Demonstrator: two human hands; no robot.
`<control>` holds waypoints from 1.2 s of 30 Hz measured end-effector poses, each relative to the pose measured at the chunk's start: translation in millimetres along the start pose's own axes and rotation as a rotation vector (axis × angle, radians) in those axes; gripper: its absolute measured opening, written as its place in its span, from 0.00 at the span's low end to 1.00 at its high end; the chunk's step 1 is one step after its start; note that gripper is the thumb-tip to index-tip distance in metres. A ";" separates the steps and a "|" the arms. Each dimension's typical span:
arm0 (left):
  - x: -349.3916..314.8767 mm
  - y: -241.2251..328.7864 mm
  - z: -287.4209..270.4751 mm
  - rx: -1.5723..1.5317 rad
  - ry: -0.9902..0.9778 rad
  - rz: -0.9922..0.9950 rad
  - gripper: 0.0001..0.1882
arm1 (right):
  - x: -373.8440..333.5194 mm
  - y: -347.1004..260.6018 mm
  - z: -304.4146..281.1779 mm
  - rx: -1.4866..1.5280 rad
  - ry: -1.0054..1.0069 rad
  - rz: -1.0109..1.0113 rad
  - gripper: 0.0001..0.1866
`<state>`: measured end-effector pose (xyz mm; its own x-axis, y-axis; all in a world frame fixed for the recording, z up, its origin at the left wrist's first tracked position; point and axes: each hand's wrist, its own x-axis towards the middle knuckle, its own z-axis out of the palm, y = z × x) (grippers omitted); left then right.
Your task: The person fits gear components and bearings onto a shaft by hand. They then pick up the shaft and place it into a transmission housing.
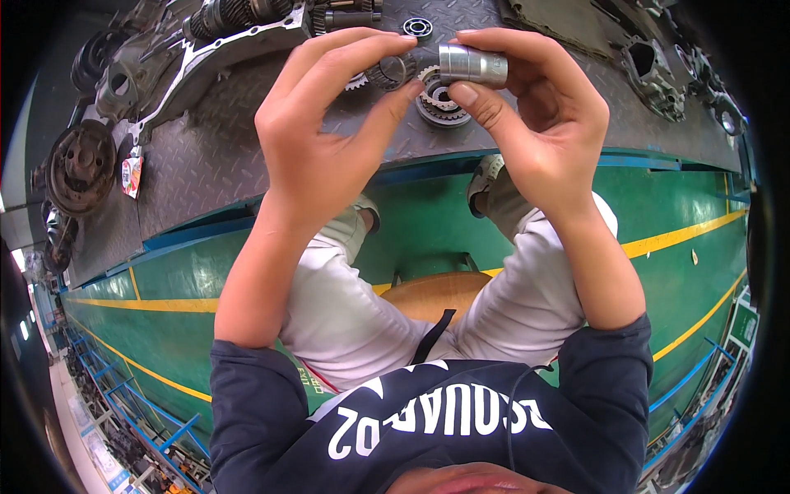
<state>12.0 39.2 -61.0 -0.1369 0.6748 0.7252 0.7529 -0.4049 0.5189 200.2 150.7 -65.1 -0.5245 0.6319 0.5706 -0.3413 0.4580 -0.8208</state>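
Between the fingertips of my left hand [317, 123] is a dark ring that looks like a needle roller bearing [390, 74]. My right hand [550, 123] pinches a shiny silver metal socket [473, 65] on its side, its wide end toward the bearing. A small gap separates the two parts, both held up over the bench. Below them, a toothed gear assembly [444, 114] rests on the bench, partly covered by the parts and my fingers. Just beyond my hands lies a ball bearing [418, 28].
The diamond-plate bench [218, 156] carries an open gearbox housing [185, 74] with gear shafts at the left. A round rusty part [81, 168] and a small red-and-white packet [132, 175] lie at its left end. Another metal casting [654, 78] is at the right.
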 end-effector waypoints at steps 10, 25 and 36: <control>-2.3 7.6 -1.1 -0.043 -0.045 -0.148 0.24 | 8.7 -6.9 7.2 -0.434 -0.128 -0.381 0.20; -5.0 0.9 -5.2 0.053 -0.016 0.016 0.24 | 3.1 3.8 3.8 -0.233 -0.097 -0.212 0.19; -5.4 8.3 -3.4 0.172 -0.055 0.208 0.24 | -0.6 2.0 -5.6 -0.220 -0.173 -0.081 0.19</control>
<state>16.8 30.1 -59.1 0.0640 0.6223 0.7801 0.8601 -0.4308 0.2731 204.2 154.7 -66.9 -0.6341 0.4808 0.6057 -0.2196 0.6391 -0.7371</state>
